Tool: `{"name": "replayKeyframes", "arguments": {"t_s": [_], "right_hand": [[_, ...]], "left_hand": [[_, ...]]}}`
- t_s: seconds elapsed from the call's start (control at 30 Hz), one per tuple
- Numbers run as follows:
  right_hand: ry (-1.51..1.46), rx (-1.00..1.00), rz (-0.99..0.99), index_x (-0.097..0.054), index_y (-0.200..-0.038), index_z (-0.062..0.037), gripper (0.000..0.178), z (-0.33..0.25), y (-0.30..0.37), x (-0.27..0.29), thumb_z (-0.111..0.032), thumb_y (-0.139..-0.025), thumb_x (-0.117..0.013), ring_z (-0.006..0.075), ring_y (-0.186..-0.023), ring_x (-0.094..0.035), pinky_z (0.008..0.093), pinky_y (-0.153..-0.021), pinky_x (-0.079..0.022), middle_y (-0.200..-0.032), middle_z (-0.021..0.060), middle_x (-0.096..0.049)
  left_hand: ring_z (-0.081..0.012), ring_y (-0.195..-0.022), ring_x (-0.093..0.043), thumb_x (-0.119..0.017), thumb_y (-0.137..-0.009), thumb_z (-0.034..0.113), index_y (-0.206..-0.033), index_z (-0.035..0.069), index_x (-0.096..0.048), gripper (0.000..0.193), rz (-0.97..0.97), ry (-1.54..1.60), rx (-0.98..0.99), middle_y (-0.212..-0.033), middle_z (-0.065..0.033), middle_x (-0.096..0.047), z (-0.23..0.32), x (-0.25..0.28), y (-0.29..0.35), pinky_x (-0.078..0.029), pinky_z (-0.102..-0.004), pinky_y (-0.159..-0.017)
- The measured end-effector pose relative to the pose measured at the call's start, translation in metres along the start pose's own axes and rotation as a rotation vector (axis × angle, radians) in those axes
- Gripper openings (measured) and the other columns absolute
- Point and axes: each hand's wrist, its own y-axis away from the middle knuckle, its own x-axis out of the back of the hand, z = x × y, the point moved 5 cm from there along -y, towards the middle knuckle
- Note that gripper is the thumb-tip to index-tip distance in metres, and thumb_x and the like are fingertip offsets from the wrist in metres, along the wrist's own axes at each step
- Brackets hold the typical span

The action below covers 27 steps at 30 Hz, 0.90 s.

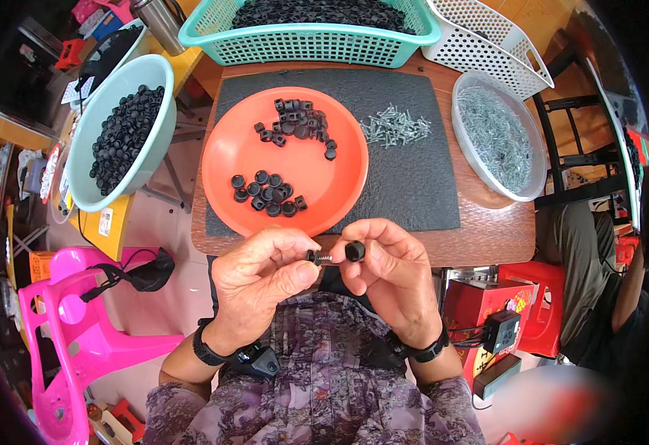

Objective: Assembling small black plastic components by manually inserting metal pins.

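Holding the two small parts level and in line looks like the way to do this joining step well: the left hand [265, 271] pinches a small black plastic cap with a short silver screw [317, 256] sticking out toward the right, and the right hand [387, 271] pinches a small black round plastic knob [355, 251] just beside the screw's tip, so my judgement is that the screw should meet the knob's hole squarely, with a light twist instead of a push, or it may go in crooked. Both pieces sit in front of the person's chest, just off the near edge of the brown wooden bench [487, 230], below the round orange plastic plate [228, 159]. Each grip is closed: left thumb and forefinger clamped on the cap with the screw, right thumb and fingertips clamped on the knob. Both wrists, each with a dark band, are bent inward so the knuckles face up and the fingertips nearly meet; the forearms rise from the lower edge in patterned sleeves. On the plate lie two clusters of small black plastic caps [269, 193], and a pile of loose silver screws [395, 126] rests on the dark grey mat [413, 185] to the plate's right.
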Motion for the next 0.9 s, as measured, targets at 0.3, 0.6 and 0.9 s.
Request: {"name": "replayKeyframes", "arguments": {"t_s": [0.3, 0.6, 0.9], "right_hand": [[-0.072, -0.026, -0.008, -0.053, -0.112, 0.002, 0.026, 0.0048, -0.0009, -0.0019, -0.014, -0.091, -0.052, 0.0109, -0.074, -0.057, 0.0231, -0.06, -0.045, -0.099, 0.0144, -0.061], [-0.118, -0.093, -0.078, -0.054, -0.112, 0.0017, 0.027, 0.0083, -0.0006, -0.0011, -0.012, -0.089, -0.056, 0.0105, -0.076, -0.057, 0.0217, -0.06, -0.045, -0.098, 0.014, -0.062], [-0.063, -0.021, -0.038, -0.056, -0.108, 0.0009, 0.023, 0.0084, -0.0012, -0.0008, -0.009, -0.087, -0.058, 0.012, -0.077, -0.058, 0.022, -0.061, -0.045, -0.099, 0.0135, -0.062]], "left_hand": [[-0.0049, -0.07, -0.052, -0.066, -0.082, 0.006, -0.101, -0.003, -0.058, 0.022, 0.011, -0.07, 0.017, -0.085, -0.0031, -0.059, 0.0008, -0.001, 0.0027, -0.041, -0.0177, -0.058], [-0.005, -0.07, -0.053, -0.067, -0.082, 0.01, -0.098, -0.003, -0.059, 0.022, 0.009, -0.095, 0.013, -0.085, -0.0038, -0.061, 0.003, -0.0014, 0.0025, -0.043, -0.0184, -0.059], [-0.0056, -0.071, -0.054, -0.068, -0.082, 0.011, -0.097, -0.004, -0.06, 0.023, 0.024, -0.126, 0.003, -0.085, -0.004, -0.062, 0.0042, -0.0016, 0.0023, -0.043, -0.0188, -0.061]]}}
